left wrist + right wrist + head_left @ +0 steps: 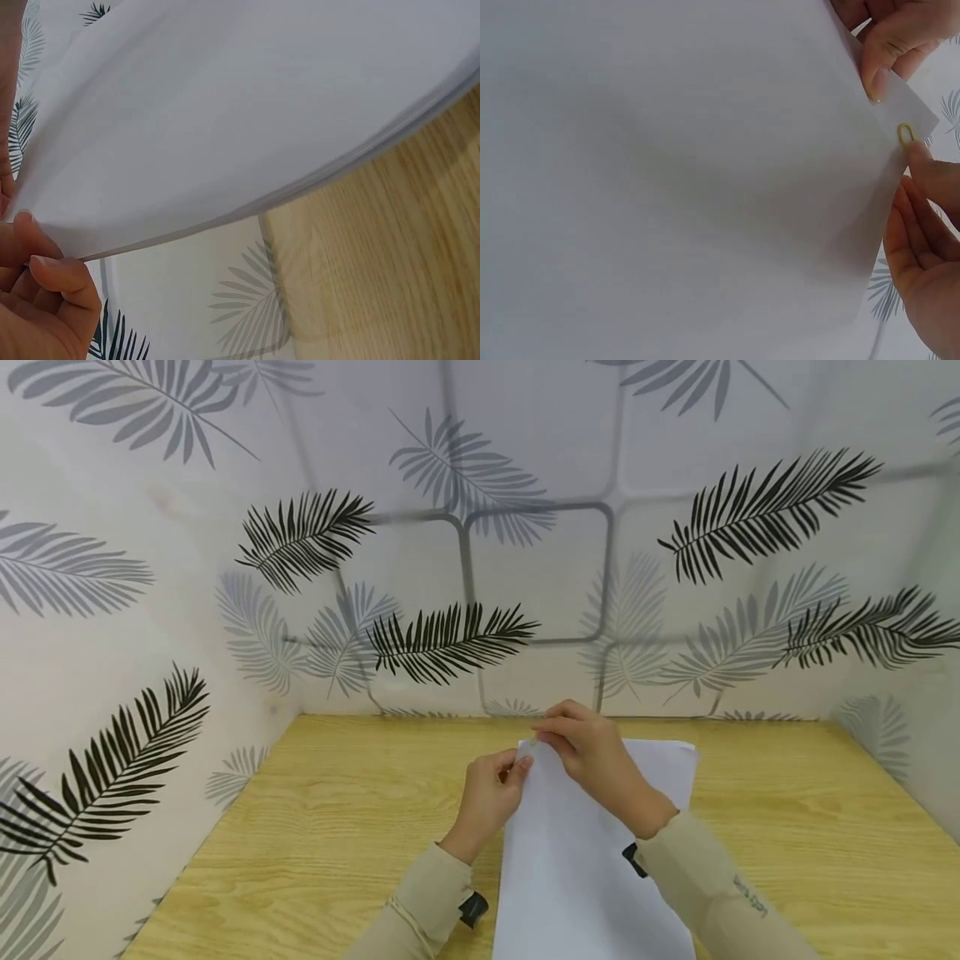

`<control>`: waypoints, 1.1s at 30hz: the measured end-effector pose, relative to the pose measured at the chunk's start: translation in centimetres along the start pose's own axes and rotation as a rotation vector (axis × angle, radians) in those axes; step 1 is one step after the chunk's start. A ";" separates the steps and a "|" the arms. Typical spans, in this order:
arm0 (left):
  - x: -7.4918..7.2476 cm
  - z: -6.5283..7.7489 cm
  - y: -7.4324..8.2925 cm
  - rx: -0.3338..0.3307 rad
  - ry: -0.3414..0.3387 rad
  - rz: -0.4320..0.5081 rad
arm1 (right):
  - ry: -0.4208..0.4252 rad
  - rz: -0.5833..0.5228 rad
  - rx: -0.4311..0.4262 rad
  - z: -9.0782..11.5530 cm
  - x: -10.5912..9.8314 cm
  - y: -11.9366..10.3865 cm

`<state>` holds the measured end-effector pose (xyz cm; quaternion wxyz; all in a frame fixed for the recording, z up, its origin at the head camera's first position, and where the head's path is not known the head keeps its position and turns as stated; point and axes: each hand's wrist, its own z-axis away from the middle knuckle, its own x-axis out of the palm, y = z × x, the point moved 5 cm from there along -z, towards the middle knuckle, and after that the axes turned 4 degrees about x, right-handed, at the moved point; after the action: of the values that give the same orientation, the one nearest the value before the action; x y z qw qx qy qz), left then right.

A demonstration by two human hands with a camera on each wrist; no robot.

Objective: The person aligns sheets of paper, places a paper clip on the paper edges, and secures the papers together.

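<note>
A stack of white paper sheets lies lengthwise before me, its far left corner raised. My left hand pinches the sheets between thumb and fingers at the left edge, just below that corner. At the corner, my right hand pinches a small yellow paper clip. In the right wrist view the clip's rounded end lies over the paper, and the thumb covers the rest. Several sheet edges show along the bowed side of the stack in the left wrist view.
The stack lies on a wood-grain table. Behind it and at the sides stands a pale wall covering with a feather-leaf print. Each sleeve carries a small black device at the wrist.
</note>
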<state>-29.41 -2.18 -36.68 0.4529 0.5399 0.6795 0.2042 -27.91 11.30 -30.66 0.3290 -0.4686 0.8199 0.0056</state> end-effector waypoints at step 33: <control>-0.6 -0.2 -0.1 0.017 0.029 0.001 | 0.158 0.180 -0.132 1.0 1.3 -0.8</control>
<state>-29.61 -2.69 -36.47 0.4384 0.5410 0.6874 0.2064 -27.20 10.19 -31.92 0.2300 -0.4127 0.8798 0.0519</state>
